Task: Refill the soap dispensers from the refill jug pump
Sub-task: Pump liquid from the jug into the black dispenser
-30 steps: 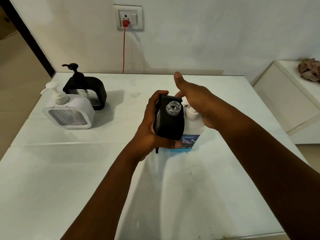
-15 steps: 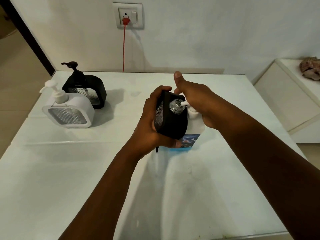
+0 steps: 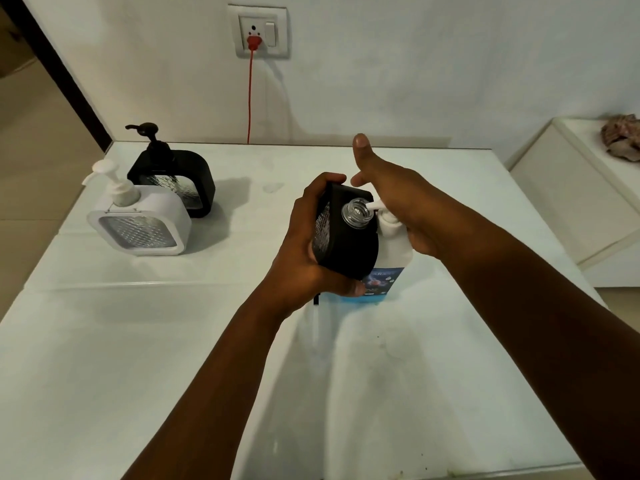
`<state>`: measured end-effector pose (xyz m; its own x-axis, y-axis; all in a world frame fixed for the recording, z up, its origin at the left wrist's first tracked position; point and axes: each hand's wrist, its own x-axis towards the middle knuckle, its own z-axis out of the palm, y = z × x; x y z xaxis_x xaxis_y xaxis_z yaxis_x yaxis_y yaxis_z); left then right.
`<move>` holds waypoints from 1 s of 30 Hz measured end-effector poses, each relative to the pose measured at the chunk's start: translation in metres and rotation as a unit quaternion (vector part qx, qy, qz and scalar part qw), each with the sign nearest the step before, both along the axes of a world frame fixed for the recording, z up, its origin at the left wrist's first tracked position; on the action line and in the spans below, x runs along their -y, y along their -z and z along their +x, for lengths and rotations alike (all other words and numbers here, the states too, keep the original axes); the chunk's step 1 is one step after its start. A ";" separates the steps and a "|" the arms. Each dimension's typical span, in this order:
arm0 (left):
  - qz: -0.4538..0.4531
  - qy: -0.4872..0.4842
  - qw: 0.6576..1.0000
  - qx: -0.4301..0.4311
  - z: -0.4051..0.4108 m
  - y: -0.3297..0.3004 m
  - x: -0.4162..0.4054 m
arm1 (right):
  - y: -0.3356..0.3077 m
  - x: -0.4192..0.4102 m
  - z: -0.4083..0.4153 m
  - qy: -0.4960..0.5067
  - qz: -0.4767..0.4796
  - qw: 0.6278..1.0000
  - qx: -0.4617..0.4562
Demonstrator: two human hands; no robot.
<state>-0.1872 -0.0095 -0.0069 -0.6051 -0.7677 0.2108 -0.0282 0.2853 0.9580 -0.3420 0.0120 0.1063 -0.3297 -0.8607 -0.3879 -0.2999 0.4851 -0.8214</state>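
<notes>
1 blue jug label (image 3: 379,282), lettering unreadable

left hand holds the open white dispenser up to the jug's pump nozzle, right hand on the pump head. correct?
One thing is off: the dispenser gripped by the left hand is black, not white. The head view shows its open neck at the jug's pump nozzle, right hand on the pump head.
</notes>
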 end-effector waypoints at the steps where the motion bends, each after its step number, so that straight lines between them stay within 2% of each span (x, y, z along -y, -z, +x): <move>1: 0.002 0.000 1.000 0.001 0.000 0.000 0.000 | -0.001 0.000 -0.002 -0.002 0.009 1.000 0.024; 5: 0.014 -0.001 1.000 0.005 0.002 0.001 0.000 | -0.005 -0.001 -0.007 -0.005 0.041 0.997 0.058; 8: 0.014 0.003 1.000 0.001 0.002 0.000 -0.001 | -0.003 0.001 -0.005 0.004 0.042 0.999 0.024; 13: 0.008 -0.001 1.000 0.004 0.000 -0.001 -0.001 | 0.003 0.003 -0.002 0.001 -0.010 0.999 -0.048; 19: 0.013 0.004 1.000 0.005 0.001 -0.002 -0.002 | -0.006 -0.004 -0.004 -0.022 0.034 0.998 0.043; 21: 0.017 0.003 1.000 0.005 0.001 -0.003 -0.002 | -0.006 -0.004 -0.004 -0.012 0.039 0.998 0.048; 27: 0.021 0.006 1.000 -0.001 0.002 -0.001 -0.001 | -0.002 0.004 -0.001 0.006 0.015 0.999 -0.052; 30: 0.020 0.008 1.000 -0.004 0.000 -0.002 0.000 | -0.002 0.003 0.000 0.019 0.023 0.999 -0.045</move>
<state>-0.1872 -0.0090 -0.0049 -0.6153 -0.7665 0.1841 -0.0167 0.2462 0.9691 -0.3421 0.0088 0.1080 -0.3961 -0.8294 -0.3940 -0.3521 0.5335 -0.7691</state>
